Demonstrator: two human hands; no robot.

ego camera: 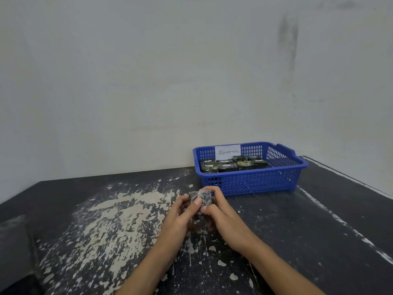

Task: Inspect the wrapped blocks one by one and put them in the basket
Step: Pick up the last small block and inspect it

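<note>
Just below the middle of the frame, both hands meet over the dark table [319, 220] and share one wrapped block [202, 198] — a small dark lump in crinkled clear film. The left hand [179, 213] holds it from the left, with the thumb laid across the near face. The right hand [222, 213] grips it from the right, its fingers [210, 190] curled over the top edge and the thumb pressed to the front. Behind the hands and to the right, close to the wall [148, 81], stands a blue basket [255, 184] with a white label [227, 151] reading "Abnormal" on its back wall. Several wrapped blocks [231, 163] lie in rows in its left part (the right part shows bare mesh floor). Pale patches of worn paint [119, 213] mottle the table in the lower left — thickest just left of the hands.
</note>
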